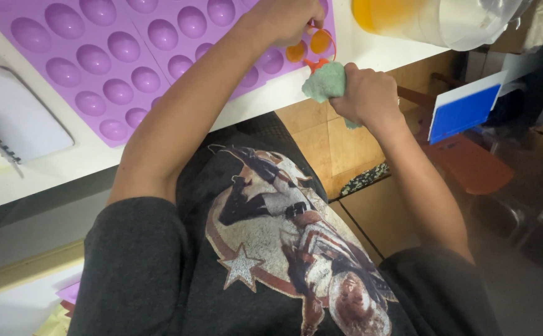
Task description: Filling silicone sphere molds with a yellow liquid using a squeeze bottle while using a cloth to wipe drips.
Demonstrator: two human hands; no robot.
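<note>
A purple silicone mould (pixel 116 68) with many round cavities lies on the white table (pixel 47 174). Two cavities near its right corner hold orange liquid (pixel 320 42). My left hand (pixel 284 18) is closed over that corner, fingers pinched on a thin red tool (pixel 316 63) that curves down past the orange cavities. My right hand (pixel 368 93) sits at the table edge just right of the mould, gripping a bunched green cloth (pixel 327 82) that touches the red tool's tip. What the left fingers hide cannot be seen.
A spiral notebook (pixel 16 118) lies left of the mould. A clear container of yellow-orange liquid (pixel 408 18) stands at the top right. Below the table edge are a blue-and-white card (pixel 464 109), an orange seat (pixel 471 165) and wooden panels (pixel 340 149).
</note>
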